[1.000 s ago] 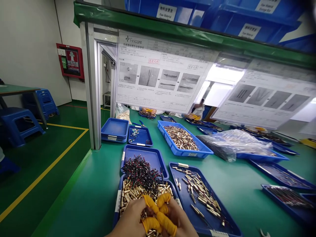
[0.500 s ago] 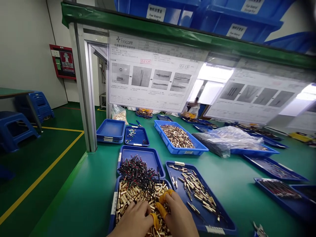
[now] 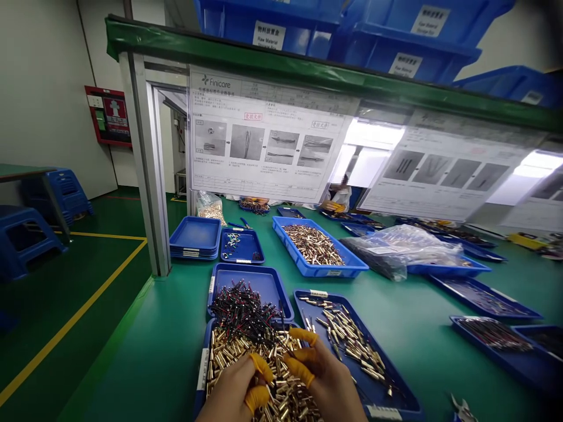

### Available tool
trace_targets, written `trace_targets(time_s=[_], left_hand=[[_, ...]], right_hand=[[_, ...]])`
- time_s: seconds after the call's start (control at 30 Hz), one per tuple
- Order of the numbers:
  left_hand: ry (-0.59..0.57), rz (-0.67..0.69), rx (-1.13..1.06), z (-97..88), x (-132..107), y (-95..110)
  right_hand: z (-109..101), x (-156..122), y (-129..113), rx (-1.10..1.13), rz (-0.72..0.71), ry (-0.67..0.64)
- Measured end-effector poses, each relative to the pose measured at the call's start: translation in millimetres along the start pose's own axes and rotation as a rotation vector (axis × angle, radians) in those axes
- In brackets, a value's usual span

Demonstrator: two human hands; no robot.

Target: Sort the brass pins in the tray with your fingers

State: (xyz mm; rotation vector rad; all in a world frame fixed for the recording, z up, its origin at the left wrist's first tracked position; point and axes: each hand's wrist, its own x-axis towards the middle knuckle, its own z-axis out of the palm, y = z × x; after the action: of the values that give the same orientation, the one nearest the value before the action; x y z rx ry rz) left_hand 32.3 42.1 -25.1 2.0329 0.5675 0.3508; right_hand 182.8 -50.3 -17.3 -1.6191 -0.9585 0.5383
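At the far left of your view, blue plastic stools (image 3: 26, 240) stand on the green floor, and a red wall box (image 3: 108, 114) hangs behind them. Nearest to you, at the left of the bench, is a blue tray (image 3: 203, 369) full of loose brass pins (image 3: 272, 375). A tangle of black and red wires (image 3: 241, 310) lies at its far end and reaches over a second blue tray (image 3: 237, 275).

Your left hand (image 3: 229, 395) is at the near side of this pile, and its orange finger cots (image 3: 259, 368) are at the pins. The fingers are bent and not clenched, but I cannot tell if they grasp a pin. Your right hand (image 3: 325, 375) is just beside it, over the right edge of the pile, with curved fingers (image 3: 301, 370) also in orange cots. I cannot tell if this hand holds a pin too.

Just right of your right hand, a third blue tray (image 3: 396, 403) holds scattered pins (image 3: 352, 346). Farther along the bench are a larger blue tray of pins (image 3: 308, 268) and a clear plastic bag (image 3: 396, 252). At the far right, a blue tray of wires (image 3: 492, 335) lies on the bench, and small cutters (image 3: 461, 409) are near the lower edge of your view.
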Motion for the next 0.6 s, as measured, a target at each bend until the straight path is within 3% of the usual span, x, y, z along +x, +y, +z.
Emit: trace_targets(time_s=[0.2,0.37,0.5,0.6], left_hand=[[0.083,-0.010,-0.199,-2.3,-0.2,2.7],[0.181,-0.160,-0.235,0.1,1.1,-1.7],[0.157,-0.218,-0.372,1.8,1.6,-1.5],[0.166,-0.203,-0.331,0.7,1.6,0.2]], right_hand=[[-4.1,1.9,10.5,-0.081,-0.030,0.076],[-5.8,3.0,10.4,-0.128,-0.098,0.152],[-5.0,-0.6,-4.6,-0.131,-0.043,0.032],[-2.3,-4.5,-12.4,-0.140,-0.021,-0.043]])
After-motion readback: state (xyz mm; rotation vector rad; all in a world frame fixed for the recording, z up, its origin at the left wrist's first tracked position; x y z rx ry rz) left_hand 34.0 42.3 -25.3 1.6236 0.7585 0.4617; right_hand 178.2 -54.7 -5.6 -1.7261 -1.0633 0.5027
